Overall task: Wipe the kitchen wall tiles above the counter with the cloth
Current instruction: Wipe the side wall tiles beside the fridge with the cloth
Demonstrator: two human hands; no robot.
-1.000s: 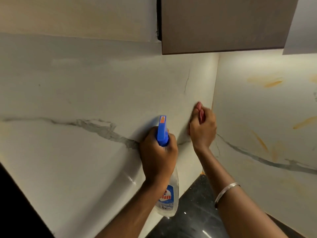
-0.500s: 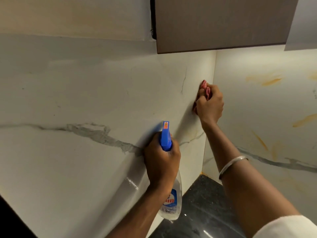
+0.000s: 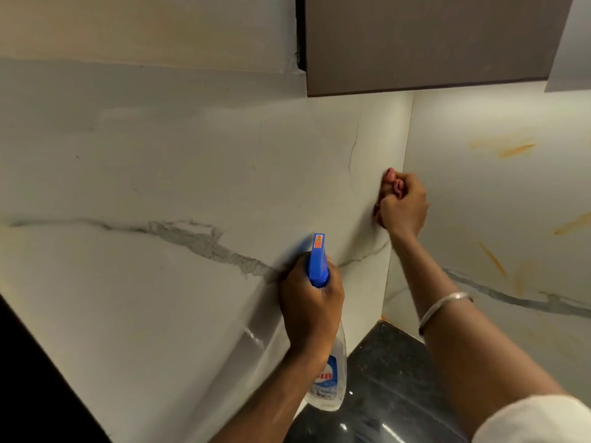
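My right hand [image 3: 404, 207] is bunched around a pink cloth [image 3: 392, 182] and presses it against the white marble-look wall tiles [image 3: 192, 174] just left of the inside corner. Only small folds of the cloth show between my fingers. My left hand [image 3: 311, 300] grips the neck of a clear spray bottle [image 3: 329, 378] with a blue trigger head [image 3: 317, 257], held close to the left wall, nozzle pointing up along it. The right wall tile [image 3: 499, 219] carries orange streaks.
A brown wall cabinet [image 3: 431, 43] hangs overhead, its bottom edge just above the wiped area. A dark speckled counter [image 3: 383, 378] lies below in the corner. A dark edge crosses the lower left of the view.
My right hand with the cloth rose up the corner from mid-wall, then came back down a little. The left hand and bottle stayed almost still.
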